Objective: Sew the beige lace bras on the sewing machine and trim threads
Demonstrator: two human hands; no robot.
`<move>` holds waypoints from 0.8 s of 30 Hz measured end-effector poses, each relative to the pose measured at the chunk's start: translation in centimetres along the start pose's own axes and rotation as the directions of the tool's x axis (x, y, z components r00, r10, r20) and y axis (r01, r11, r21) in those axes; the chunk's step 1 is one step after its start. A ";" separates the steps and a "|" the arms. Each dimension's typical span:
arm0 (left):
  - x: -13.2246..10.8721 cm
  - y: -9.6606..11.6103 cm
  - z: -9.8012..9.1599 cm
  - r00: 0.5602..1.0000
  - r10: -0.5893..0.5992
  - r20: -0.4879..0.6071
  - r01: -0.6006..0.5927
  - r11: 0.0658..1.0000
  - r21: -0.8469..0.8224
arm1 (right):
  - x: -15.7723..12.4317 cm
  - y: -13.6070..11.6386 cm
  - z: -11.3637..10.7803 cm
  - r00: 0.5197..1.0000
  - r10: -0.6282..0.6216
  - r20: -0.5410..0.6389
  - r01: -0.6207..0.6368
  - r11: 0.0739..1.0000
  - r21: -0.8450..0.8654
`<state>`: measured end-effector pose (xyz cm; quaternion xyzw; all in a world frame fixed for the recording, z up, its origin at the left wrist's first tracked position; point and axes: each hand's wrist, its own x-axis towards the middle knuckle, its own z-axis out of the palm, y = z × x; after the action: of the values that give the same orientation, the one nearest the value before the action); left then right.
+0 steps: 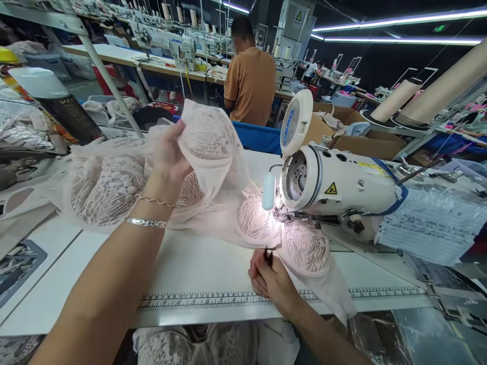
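Observation:
My left hand [169, 159] is raised above the white table [213, 274] and grips a pale pink lace bra cup [207, 139], lifting it. More pink lace garment [106, 182] hangs from it to the left and trails right to the needle area. Two further lace cups [304, 248] lie under the white sewing machine [338, 185], lit by its lamp. My right hand [270, 279] rests on the table in front of them, fingers pinched on a small dark tool [268, 256], likely thread snips.
A printed ruler strip [213, 300] runs along the table's front edge. A paper sheet [429, 225] hangs on the machine's right. A person in a brown shirt [250, 83] stands behind. Large thread cones [399, 99] and cardboard boxes [365, 142] sit at the right.

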<state>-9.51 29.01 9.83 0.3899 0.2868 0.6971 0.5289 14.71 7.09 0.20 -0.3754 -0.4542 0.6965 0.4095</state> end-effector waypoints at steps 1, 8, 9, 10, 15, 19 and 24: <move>-0.6 0.6 -0.3 1.000 -0.002 0.014 0.003 0.999 -0.042 | 1.2 -0.2 0.9 0.997 0.060 0.050 -0.067 0.986 0.152; -2.4 1.3 -0.9 1.000 0.009 -0.025 -0.012 0.992 -0.127 | 10.7 -3.8 4.3 0.999 0.043 0.033 -0.054 0.749 0.660; -2.3 1.4 -0.9 1.000 0.007 -0.030 -0.011 0.991 -0.137 | 11.6 -4.2 4.5 1.000 0.021 -0.008 -0.010 0.733 0.680; -2.3 1.5 -0.8 0.999 0.001 -0.033 -0.006 0.990 -0.143 | 12.3 -4.6 4.6 0.999 0.004 -0.041 0.026 0.720 0.694; -2.3 1.6 -0.8 0.998 -0.027 -0.057 0.020 0.993 -0.118 | 14.2 -6.1 5.0 0.989 -0.006 -0.151 0.113 0.694 0.711; -2.4 2.1 -0.8 0.999 0.007 -0.045 -0.011 0.996 -0.083 | 14.4 -6.2 5.2 0.972 -0.012 -0.233 0.169 0.725 0.668; -6.0 7.4 0.9 0.984 0.160 0.083 -0.159 0.987 -0.024 | 10.6 -4.0 4.9 0.992 -0.035 -0.123 0.094 0.847 0.523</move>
<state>-11.72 21.20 14.93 0.4362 0.2261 0.7225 0.4864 7.19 16.22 3.88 -0.2703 -0.2349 0.7588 0.5440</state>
